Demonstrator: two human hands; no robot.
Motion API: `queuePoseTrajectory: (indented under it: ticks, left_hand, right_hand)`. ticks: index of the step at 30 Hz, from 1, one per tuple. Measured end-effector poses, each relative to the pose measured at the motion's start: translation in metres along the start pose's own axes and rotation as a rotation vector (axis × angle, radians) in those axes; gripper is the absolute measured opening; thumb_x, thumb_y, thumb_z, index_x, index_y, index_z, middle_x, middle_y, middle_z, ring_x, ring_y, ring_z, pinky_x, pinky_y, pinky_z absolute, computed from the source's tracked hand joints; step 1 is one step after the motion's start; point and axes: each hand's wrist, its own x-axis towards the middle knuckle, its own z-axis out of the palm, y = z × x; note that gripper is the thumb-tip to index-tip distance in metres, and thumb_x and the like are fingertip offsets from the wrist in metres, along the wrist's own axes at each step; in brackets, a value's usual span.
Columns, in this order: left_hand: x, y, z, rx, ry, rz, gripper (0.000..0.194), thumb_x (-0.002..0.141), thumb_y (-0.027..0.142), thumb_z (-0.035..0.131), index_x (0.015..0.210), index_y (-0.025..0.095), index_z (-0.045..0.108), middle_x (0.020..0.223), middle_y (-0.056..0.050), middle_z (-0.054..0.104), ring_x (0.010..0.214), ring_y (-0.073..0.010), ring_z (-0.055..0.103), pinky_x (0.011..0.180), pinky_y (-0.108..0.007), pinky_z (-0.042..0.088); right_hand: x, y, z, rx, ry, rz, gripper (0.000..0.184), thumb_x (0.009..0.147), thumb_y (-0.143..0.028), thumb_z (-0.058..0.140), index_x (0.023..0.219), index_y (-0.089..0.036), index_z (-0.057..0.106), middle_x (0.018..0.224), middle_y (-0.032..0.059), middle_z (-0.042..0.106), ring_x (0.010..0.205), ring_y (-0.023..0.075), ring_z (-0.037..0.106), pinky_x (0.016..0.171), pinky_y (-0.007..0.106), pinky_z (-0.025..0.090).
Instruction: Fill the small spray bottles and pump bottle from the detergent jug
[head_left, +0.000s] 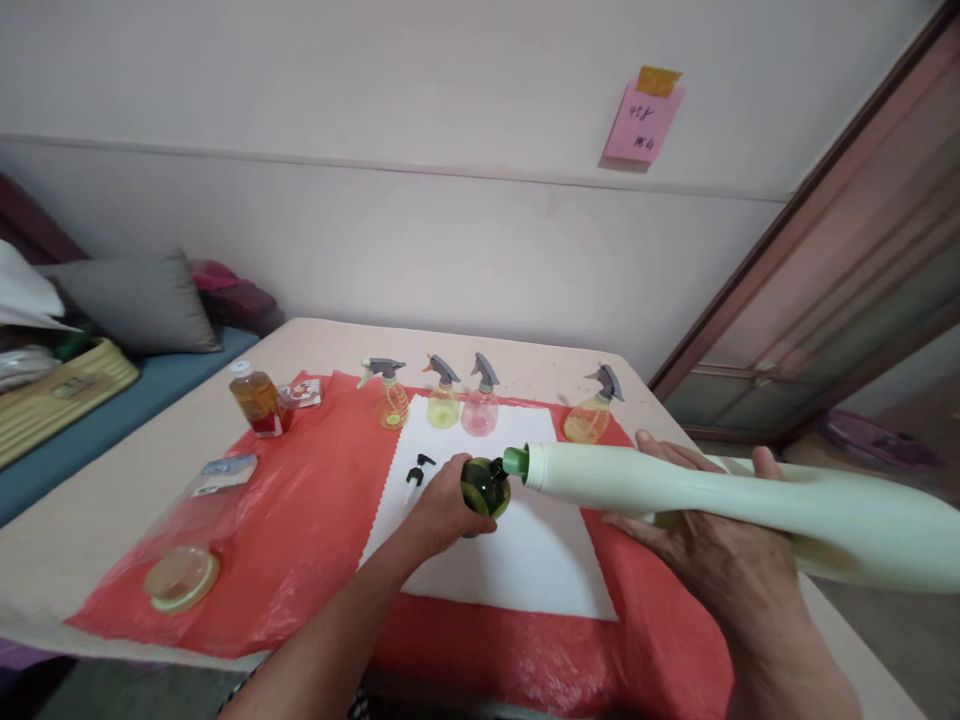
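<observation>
My left hand (pixel 446 505) is closed around a small dark green bottle (pixel 486 490), tilted to the right over the white sheet. In my right hand (pixel 712 540) is a large pale green long-necked watering can (pixel 615 475), gripped around its neck and held nearly level. The green tip (pixel 514 461) in its mouth meets the bottle's dark neck; whether liquid is flowing I cannot tell. Left of the bottle, a black pump head (pixel 420 468) lies on the white sheet (pixel 517 570).
Spray bottles with grey heads stand behind: one orange (pixel 393 405), one yellow-green (pixel 443 405), one pink (pixel 480 408) and one yellow (pixel 589 418). Left, on red plastic sheeting (pixel 315 500), are an amber bottle (pixel 257 400) and a round clear container (pixel 182 578). A wall stands behind the table.
</observation>
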Motion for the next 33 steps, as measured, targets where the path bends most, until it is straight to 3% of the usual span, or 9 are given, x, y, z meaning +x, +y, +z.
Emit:
queuePoseTrajectory:
  ticks: [6,16,33]
  left_hand:
    - [0.0006,-0.0020,-0.0009,0.003,0.005,0.008,0.069,0.053,0.020,0.083,0.116,0.024,0.054,0.105,-0.005,0.064,0.090,-0.0223,0.060,0.061,-0.027,0.046]
    - [-0.0006,0.0023,-0.0002,-0.029,-0.010,-0.022,0.067,0.053,0.019,0.081,0.113,0.023,0.053,0.099,-0.004,0.065,0.084,-0.0207,0.060,0.057,-0.025,0.045]
    - [0.0001,0.0002,-0.0009,-0.043,-0.019,-0.013,0.065,0.053,0.019,0.081,0.112,0.024,0.054,0.099,-0.003,0.065,0.085,-0.0210,0.060,0.058,-0.026,0.046]
  right_hand:
    - [0.0003,-0.0017,-0.0016,-0.008,-0.008,-0.018,0.076,0.092,-0.059,0.052,0.154,-0.022,0.028,0.134,0.0146,0.061,0.116,0.0324,0.060,0.116,0.068,0.011]
    - [-0.0002,0.0010,-0.0005,-0.005,0.009,-0.015,0.080,0.091,-0.060,0.054,0.154,-0.020,0.027,0.133,0.0118,0.063,0.127,0.0368,0.052,0.115,0.068,0.016]
    - [0.0025,0.0003,-0.0061,0.007,0.017,-0.023,0.075,0.094,-0.056,0.051,0.155,-0.022,0.026,0.131,0.0113,0.064,0.126,0.0371,0.052,0.114,0.068,0.018]
